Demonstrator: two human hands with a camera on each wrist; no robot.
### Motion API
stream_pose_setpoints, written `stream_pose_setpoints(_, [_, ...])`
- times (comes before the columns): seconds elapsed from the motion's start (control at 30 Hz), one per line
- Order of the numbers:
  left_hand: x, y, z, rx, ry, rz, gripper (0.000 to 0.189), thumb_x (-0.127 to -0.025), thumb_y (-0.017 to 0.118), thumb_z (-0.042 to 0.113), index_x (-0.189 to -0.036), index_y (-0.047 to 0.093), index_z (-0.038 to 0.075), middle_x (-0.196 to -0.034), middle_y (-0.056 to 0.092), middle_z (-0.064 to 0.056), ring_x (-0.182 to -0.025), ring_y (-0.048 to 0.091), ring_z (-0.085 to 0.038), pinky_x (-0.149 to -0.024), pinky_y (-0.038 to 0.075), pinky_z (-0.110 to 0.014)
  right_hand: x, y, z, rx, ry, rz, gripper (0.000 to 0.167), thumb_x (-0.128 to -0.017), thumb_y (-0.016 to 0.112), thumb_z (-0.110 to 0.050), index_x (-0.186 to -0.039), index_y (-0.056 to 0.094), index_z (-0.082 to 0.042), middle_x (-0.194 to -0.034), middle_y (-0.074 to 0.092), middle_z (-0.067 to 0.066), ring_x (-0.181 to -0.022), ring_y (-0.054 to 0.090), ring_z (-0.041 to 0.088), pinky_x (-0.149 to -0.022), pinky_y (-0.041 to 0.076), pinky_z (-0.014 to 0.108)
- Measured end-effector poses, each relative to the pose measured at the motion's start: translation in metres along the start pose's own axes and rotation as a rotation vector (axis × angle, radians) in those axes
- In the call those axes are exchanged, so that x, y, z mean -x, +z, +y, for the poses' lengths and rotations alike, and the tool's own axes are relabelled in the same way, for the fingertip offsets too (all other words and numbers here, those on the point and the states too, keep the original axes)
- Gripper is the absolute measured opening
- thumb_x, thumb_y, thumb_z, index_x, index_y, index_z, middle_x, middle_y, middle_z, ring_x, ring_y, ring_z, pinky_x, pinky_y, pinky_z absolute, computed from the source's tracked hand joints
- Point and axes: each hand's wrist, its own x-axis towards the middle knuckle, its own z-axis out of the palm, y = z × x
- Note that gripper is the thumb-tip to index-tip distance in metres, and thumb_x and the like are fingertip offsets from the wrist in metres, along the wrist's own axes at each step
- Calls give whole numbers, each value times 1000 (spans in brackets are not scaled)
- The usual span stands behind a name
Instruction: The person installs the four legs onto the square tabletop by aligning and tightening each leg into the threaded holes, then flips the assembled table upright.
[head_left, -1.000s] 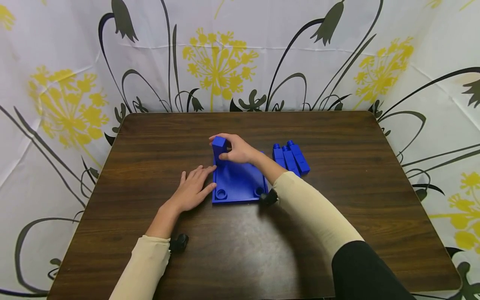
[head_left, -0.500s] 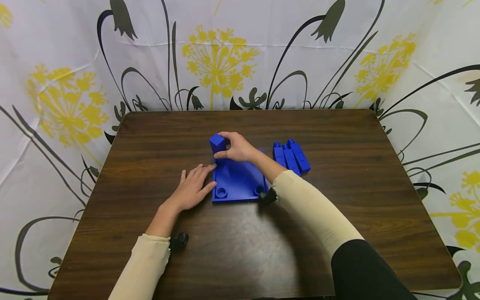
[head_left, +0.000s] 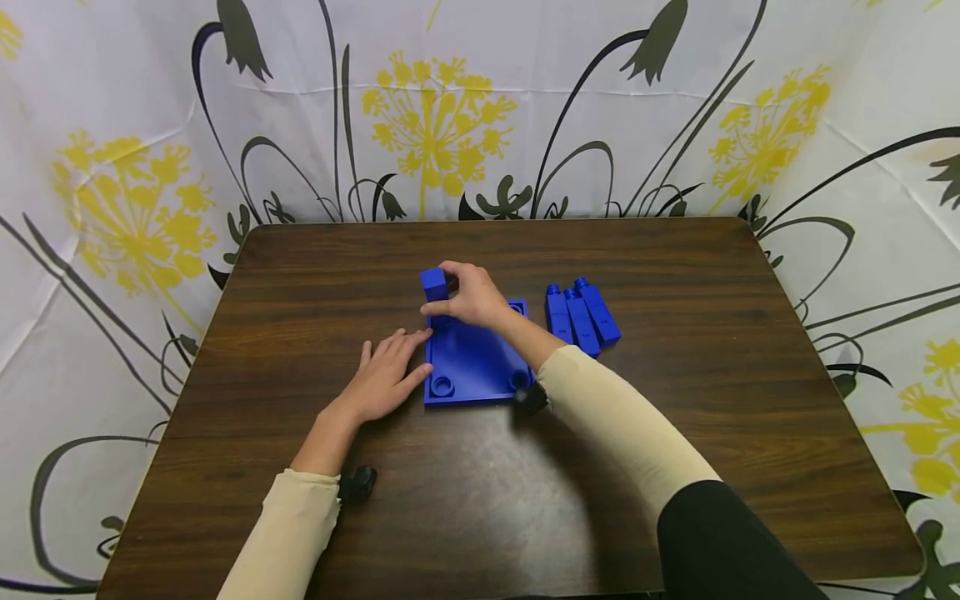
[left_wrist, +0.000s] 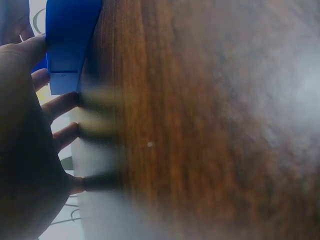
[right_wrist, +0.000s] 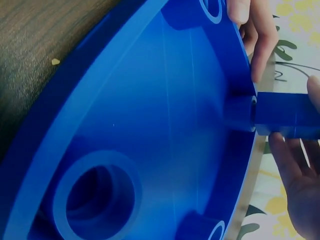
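Blue and square-sided, the post [head_left: 434, 285] is pinched in the right hand [head_left: 474, 296], the thumb on its near side and the fingertips on its far side. It stands roughly upright over the far left corner of the tray [head_left: 480, 362]. In the right wrist view its lower end meets the rim of that corner's socket [right_wrist: 241, 114]; how deep it sits, I cannot tell.

The left hand [head_left: 386, 379] lies palm down at the tray's left side, holding nothing, its fingers straight and spread. Its thumb and forefinger touch the tray's edge, while the other fingers spread over the table [head_left: 735, 400].

The tray is blue too, with a raised rim and round sockets at its corners; the near left one [head_left: 442, 387] shows plainly, and the wrist camera [head_left: 532, 400] on the right arm partly covers the near right corner. Just right of the tray, three more posts [head_left: 581, 317] lie close together, round ends pointing away from the person.

Cream sleeves [head_left: 630, 425] cover both forearms. Behind the brown wood-grained table hangs a white cloth [head_left: 570, 50] printed with yellow flowers and dark stems.
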Motion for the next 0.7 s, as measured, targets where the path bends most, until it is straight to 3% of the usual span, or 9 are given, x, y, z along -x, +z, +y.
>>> stream_pose_setpoints(0.43, [-1,1,-1,-8,-13,-17,60,-103,43,47,-156,25,25,-158,29,-10,-148,10,-34,-106,-3,-72,0,6,-5,74,100,78,48,-76,84,-41,-104,56,-13,-102,67,4,-91,63,17,-79,51,32])
stream_pose_setpoints(0.7, [0,1,-2,-16,-16,-18,61,-103,41,50,-156,26,25,-158,30,-10,-148,10,-33,-106,-3,-72,2,8,-4,124,95,75,58,-76,80,-52,-117,57,-17,-104,66,1,-92,62,14,-78,49,32])
